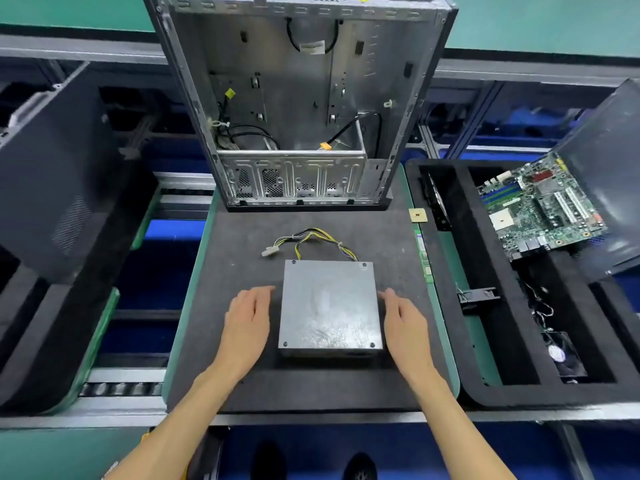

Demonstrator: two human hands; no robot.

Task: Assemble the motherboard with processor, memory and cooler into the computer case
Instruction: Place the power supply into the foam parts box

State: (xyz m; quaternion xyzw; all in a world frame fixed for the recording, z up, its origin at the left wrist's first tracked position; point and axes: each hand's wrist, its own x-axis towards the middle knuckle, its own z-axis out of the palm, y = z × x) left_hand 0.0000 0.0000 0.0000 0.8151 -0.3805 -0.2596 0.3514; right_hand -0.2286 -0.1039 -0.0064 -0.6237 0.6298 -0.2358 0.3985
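An open grey computer case (298,98) lies on its side at the far end of the black mat (242,237), with loose cables inside. A grey metal power supply box (330,308) with yellow and black wires (311,242) sits on the mat in front of me. My left hand (247,322) is just left of the box and my right hand (403,322) just right of it, both with relaxed straight fingers, holding nothing. The green motherboard (540,207) leans in the black foam tray (485,271) at the right. A small square processor (418,215) lies at the tray's left edge.
A green memory stick (423,254) lies along the mat's right edge. A small black fan (561,355) and a black bracket (479,297) sit in tray slots. A dark case panel (52,188) stands at the left, another panel (609,174) behind the motherboard. Conveyor rails run beneath.
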